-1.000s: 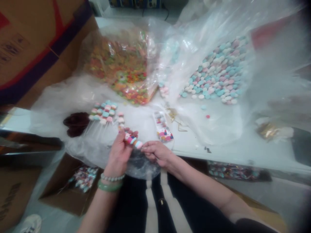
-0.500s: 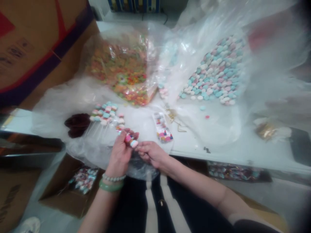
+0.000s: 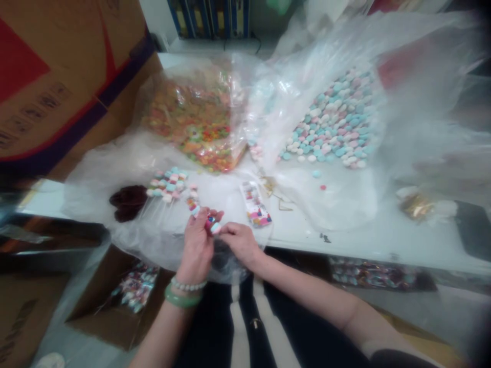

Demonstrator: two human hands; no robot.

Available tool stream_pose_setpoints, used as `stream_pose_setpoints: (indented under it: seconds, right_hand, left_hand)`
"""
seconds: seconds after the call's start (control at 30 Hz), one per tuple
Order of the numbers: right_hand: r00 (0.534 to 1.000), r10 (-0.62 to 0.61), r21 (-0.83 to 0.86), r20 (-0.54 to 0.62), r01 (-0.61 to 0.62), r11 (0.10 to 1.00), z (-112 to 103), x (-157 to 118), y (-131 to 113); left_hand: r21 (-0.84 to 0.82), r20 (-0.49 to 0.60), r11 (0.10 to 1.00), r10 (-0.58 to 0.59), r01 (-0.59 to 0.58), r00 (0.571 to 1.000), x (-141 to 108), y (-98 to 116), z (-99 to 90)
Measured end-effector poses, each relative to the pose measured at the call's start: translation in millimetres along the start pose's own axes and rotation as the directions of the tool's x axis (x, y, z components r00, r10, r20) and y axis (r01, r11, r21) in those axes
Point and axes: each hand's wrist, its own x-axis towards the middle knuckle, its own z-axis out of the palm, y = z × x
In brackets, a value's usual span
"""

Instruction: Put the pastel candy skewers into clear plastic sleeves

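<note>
My left hand (image 3: 198, 240) is closed around a candy skewer (image 3: 216, 228), a row of pink, white and blue sweets partly hidden by the fingers. At the skewer's lower end, the fingertips of my right hand (image 3: 241, 244) are pinched together; what exactly lies between them is too small to see. Just beyond my left hand lies another short row of sweets (image 3: 192, 199). Finished-looking candy sticks (image 3: 169, 184) lie in a bunch on clear plastic, their white sticks pointing toward me. A printed card packet (image 3: 256, 204) rests right of the hands, beside some thin gold ties (image 3: 284, 203).
A clear bag of orange and green gummies (image 3: 195, 117) stands at the back, and an open bag of pastel sweets (image 3: 337, 122) at the right. Dark red cloth-like bundle (image 3: 128, 203) lies left. A large carton (image 3: 72, 76) and a floor box with candy sticks (image 3: 136, 286) flank the table.
The camera view has shifted slightly, so the scene sits a little lower and to the right at the left side. Both hands stay together on the skewer, which has turned slightly.
</note>
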Motion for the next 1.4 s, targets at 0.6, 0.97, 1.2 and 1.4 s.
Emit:
stream_pose_setpoints:
  seconds: [0.6, 0.97, 1.2, 1.4]
  right_hand:
    - [0.995, 0.032, 0.095, 0.09, -0.041, 0.995, -13, -1, 0]
    - [0.959, 0.184, 0.281, 0.215, -0.241, 0.929, -12, -2, 1]
    - [0.975, 0.16, 0.28, 0.156, -0.199, 0.939, -18, 4, 11]
    - [0.998, 0.045, 0.182, 0.05, -0.053, 0.982, -19, 5, 14]
  left_hand:
    - [-0.238, -0.004, 0.964, -0.123, 0.119, 0.992, 22, 25, 2.1]
    - [-0.036, 0.072, 0.995, -0.088, 0.091, 0.993, 18, 8, 3.8]
    - [0.064, 0.071, 0.974, -0.221, 0.217, 0.973, 23, 14, -4.3]
    - [0.085, 0.121, 0.98, -0.187, 0.177, 0.975, 22, 0, -15.8]
